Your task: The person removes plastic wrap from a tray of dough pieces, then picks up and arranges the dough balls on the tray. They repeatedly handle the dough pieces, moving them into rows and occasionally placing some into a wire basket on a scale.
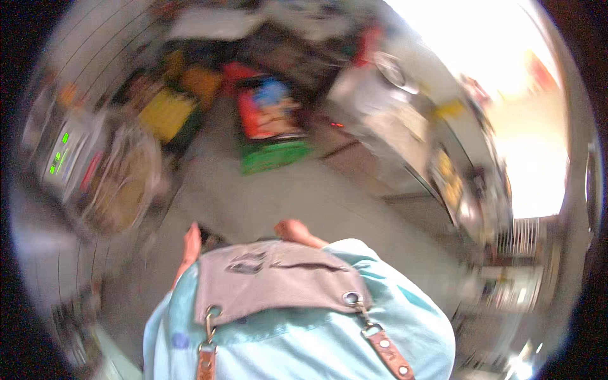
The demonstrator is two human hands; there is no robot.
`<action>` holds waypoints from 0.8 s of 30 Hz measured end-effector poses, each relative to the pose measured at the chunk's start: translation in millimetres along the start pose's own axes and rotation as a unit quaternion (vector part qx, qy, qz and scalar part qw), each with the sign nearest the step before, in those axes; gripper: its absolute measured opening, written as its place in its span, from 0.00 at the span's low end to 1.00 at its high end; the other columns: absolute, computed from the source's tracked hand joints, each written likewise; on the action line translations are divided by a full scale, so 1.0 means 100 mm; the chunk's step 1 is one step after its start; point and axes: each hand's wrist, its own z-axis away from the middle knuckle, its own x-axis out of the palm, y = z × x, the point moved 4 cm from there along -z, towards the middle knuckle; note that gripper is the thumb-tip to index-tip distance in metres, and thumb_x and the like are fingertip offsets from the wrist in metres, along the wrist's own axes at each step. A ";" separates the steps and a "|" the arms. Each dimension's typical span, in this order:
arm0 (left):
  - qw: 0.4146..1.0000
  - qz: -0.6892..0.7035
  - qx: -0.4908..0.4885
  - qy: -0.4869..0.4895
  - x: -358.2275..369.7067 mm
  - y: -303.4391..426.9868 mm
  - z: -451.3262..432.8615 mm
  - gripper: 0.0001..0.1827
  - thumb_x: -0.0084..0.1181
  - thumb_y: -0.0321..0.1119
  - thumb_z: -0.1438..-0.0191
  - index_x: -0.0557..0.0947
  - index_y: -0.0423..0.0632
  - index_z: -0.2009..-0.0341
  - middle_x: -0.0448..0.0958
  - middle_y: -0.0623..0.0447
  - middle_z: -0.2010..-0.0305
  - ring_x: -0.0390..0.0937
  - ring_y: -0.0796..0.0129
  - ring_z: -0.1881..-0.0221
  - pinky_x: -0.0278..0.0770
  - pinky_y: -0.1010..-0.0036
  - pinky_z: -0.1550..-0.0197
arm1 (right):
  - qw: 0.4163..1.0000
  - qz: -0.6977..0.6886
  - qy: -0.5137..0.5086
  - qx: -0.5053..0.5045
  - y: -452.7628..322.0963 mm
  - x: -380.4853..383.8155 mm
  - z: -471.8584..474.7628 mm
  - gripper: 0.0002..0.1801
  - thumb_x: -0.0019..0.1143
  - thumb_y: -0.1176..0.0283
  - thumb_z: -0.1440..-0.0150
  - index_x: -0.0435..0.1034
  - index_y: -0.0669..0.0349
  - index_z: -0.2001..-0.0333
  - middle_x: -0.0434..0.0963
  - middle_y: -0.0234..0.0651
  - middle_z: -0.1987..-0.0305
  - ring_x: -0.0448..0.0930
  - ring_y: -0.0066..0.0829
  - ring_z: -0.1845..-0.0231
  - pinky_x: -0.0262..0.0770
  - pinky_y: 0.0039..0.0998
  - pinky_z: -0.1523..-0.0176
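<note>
My left hand (191, 242) hangs beside my left hip, and motion blur hides how its fingers are set. Low in front of my body is my right hand (293, 231), its fingers looking curled. I cannot make out anything held in either hand. Both are nearest to the grey-brown apron (285, 287) that I wear over a light blue shirt (285, 351). The apron hangs from brown leather straps (389, 354) with metal clips. Before me lies a grey floor (247, 194).
Left stand a device with a green lit display (59, 154) and a clear wrapped container (126, 183) of something beige. Ahead are a yellow container (168, 114) and a red-and-blue printed package (268, 107) above a green object (275, 156). A counter (399, 137) runs along the right.
</note>
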 end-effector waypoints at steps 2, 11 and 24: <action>0.995 -0.033 0.028 -0.089 -0.13 -0.11 -0.08 0.37 0.37 0.64 0.31 0.70 0.51 0.85 0.62 0.61 0.87 0.59 0.74 0.82 0.57 0.69 0.77 | 0.998 -0.015 0.031 0.052 -0.30 0.03 0.71 0.29 0.48 0.45 0.34 0.79 0.62 0.65 0.82 0.53 0.66 0.83 0.55 0.60 0.77 0.50 0.56; 0.837 -0.280 0.085 -0.462 1.31 0.72 1.27 0.21 0.50 0.50 0.33 0.79 0.45 0.66 0.80 0.54 0.69 0.75 0.73 0.71 0.75 0.73 0.66 | 0.880 -0.287 0.224 0.305 0.20 1.01 3.76 0.23 0.56 0.52 0.40 0.80 0.58 0.51 0.84 0.45 0.53 0.84 0.46 0.49 0.79 0.44 0.47; 0.741 -0.321 0.156 -0.569 4.65 2.07 2.26 0.13 0.53 0.40 0.34 0.80 0.42 0.61 0.82 0.54 0.64 0.78 0.72 0.64 0.77 0.74 0.58 | 0.727 -0.478 0.306 0.386 1.80 1.20 4.14 0.24 0.64 0.55 0.42 0.78 0.60 0.49 0.85 0.43 0.51 0.84 0.41 0.47 0.78 0.39 0.44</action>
